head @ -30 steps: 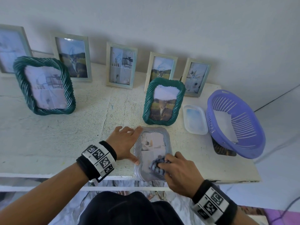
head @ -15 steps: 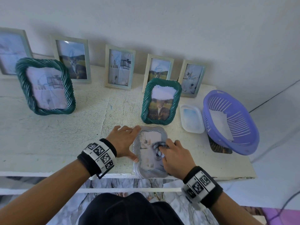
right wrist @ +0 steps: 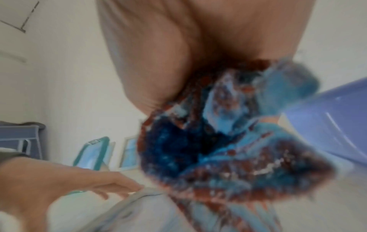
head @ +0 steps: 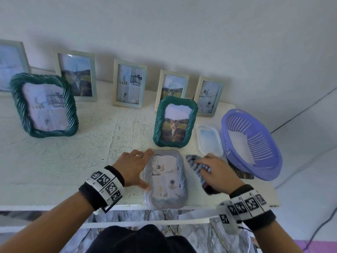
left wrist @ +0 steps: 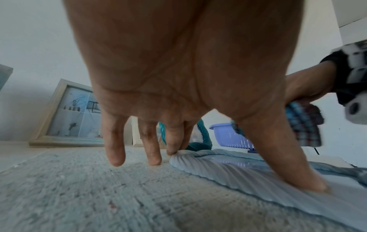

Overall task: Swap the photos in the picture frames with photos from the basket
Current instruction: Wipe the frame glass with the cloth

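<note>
A person's left hand (head: pixel 133 166) steadied a pale grey ribbed picture frame (head: pixel 165 179) lying flat at the 6 o'clock edge of the white surface (head: pixel 54 161), straight fingers (left wrist: pixel 115 141) and thumb resting on the frame's 9 o'clock rim. At 3 o'clock of that frame, the right hand (head: pixel 217 172) clutched a bunched blue-and-red checked cloth (head: pixel 196 165), fingers curled over it, just off the glass. A photo of shelves and vases showed inside the flat frame. Directly at 12 o'clock stood a green twisted frame (head: pixel 175 122) with a cat photo; a larger green twisted frame (head: pixel 43 105) stood at 10 o'clock. The purple basket (head: pixel 255 143), holding white paper, sat at 2 o'clock, with a clear plastic lid (head: pixel 209 140) between it and the green cat frame. Five pale wooden frames leaned against the wall at 12 o'clock.
</note>
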Tool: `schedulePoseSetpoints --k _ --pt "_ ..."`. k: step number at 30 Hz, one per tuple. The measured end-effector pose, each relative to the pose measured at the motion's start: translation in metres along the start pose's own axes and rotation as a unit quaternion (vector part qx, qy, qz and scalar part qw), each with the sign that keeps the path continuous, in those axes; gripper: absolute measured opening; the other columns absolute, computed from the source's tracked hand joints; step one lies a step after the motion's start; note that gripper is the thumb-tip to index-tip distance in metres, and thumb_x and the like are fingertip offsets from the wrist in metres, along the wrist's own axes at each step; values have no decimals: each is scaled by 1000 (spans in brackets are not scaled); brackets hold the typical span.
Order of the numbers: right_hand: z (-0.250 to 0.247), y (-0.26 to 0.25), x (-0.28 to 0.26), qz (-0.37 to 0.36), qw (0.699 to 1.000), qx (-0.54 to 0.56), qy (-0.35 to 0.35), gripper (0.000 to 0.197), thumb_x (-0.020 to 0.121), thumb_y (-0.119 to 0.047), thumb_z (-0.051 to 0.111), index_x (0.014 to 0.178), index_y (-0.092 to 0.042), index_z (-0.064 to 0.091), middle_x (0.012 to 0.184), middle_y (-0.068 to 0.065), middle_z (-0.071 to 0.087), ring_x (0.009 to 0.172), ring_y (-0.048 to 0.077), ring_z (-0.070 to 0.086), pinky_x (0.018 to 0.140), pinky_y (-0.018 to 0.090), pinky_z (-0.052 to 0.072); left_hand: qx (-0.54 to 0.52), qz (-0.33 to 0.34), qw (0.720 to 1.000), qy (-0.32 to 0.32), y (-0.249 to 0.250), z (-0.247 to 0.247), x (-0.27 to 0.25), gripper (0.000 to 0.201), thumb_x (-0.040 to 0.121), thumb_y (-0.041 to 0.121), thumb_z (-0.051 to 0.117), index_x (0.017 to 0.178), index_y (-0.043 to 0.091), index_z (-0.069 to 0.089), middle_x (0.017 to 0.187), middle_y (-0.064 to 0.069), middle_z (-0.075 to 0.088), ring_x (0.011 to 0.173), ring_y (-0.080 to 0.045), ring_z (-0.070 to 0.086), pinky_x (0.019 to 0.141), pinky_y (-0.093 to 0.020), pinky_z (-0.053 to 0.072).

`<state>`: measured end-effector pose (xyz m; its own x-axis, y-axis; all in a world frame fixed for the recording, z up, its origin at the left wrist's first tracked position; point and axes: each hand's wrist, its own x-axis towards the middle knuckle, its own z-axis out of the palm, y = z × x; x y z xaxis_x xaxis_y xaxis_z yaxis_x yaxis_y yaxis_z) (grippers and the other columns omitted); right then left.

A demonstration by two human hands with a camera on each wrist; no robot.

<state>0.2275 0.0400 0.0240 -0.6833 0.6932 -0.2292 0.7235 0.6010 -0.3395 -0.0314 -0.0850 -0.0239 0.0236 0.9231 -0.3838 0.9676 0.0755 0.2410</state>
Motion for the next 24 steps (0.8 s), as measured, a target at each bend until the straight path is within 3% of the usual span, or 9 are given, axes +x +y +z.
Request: schedulePoseSetpoints --k 3,5,7,11,14,17,20,22,24 --pt "-4 15 29 68 989 -75 107 32 95 -22 49 123 -19 61 109 10 56 96 33 56 82 39 50 -1 0 1000 0 0 1 0 124 69 70 69 153 18 -6 159 -2 25 145 -21 21 114 -42 25" --pt "-2 18 51 118 978 -104 141 36 95 -20 47 129 -15 57 124 13 52 105 37 51 87 43 49 0 0 1000 1 0 1 0 124 70 70 69 153 17 -6 160 -2 24 145 -20 20 114 -41 25" --pt "3 25 77 161 969 -127 137 40 95 -18 48 134 -13 53 135 14 46 115 39 46 92 44 46 -2 0 1000 0 0 1 1 124 70 71 68 154 17 -6 160 -1 23 145 -20 20 114 -41 25" --pt "14 35 115 194 958 -195 83 42 94 -21 45 135 -13 50 135 16 42 122 40 41 93 45 45 -5 -2 1000 2 -1 2 1 124 69 72 68 154 19 -6 161 0 21 145 -20 19 114 -42 25" --pt "22 40 118 230 959 -152 59 50 100 -38 36 142 -10 38 145 20 34 130 42 35 101 49 39 -6 -1 1000 7 -2 3 1 124 69 72 67 154 20 -7 161 1 18 146 -20 18 113 -40 24" --pt "28 45 116 228 964 -133 29 64 100 -50 29 152 -14 19 157 18 19 141 43 20 112 52 26 -6 0 1000 7 -3 4 2 124 69 73 66 154 20 -7 163 3 14 146 -19 16 114 -41 23" --pt "22 40 109 220 967 -125 9 67 100 -53 26 154 -16 11 159 18 11 145 42 11 116 52 17 -3 -3 1000 -1 -4 6 3 122 70 73 65 155 23 -7 164 6 1 148 -18 12 115 -42 20" --pt "15 27 94 192 969 -147 53 64 100 -50 30 152 -14 19 158 18 17 144 41 15 116 52 18 -2 -9 1000 -3 -2 6 1 119 71 72 65 155 25 -4 164 7 -4 148 -18 10 117 -43 18" --pt "12 9 73 142 969 -156 128 56 99 -44 38 144 -12 37 150 19 33 137 40 28 111 50 27 1 -14 1000 1 1 6 -1 114 73 70 65 155 26 -1 164 5 -3 148 -20 13 117 -44 18"
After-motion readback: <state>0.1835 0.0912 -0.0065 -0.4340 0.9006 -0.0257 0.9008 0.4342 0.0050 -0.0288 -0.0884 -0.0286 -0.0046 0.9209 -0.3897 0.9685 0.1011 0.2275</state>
